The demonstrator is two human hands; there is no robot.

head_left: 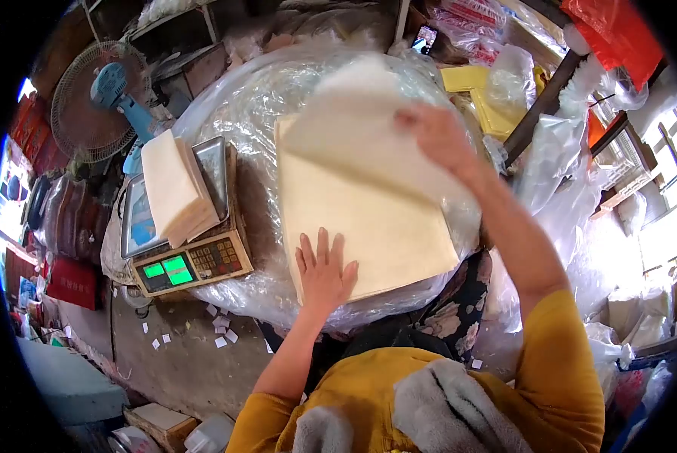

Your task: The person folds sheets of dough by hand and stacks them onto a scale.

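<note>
A broad stack of thin cream, paper-like sheets (361, 219) lies on a round surface wrapped in clear plastic. My left hand (324, 273) rests palm down on the near left corner of the stack, fingers spread. At the far right side, my right hand (435, 136) grips the edge of a lifted sheet (346, 124). Motion blurs both the raised sheet and the fingers on it. To the left, a folded bundle of cream sheets (174, 185) lies on the metal tray of a digital scale (195, 264) with green lit displays.
Clear plastic wrap (240, 98) covers the round work surface. A blue fan (112, 87) stands behind the scale. Yellow packets (489, 98) and plastic bags (557, 166) crowd the right side. Small white paper bits (221, 325) litter the floor near a red box (72, 283).
</note>
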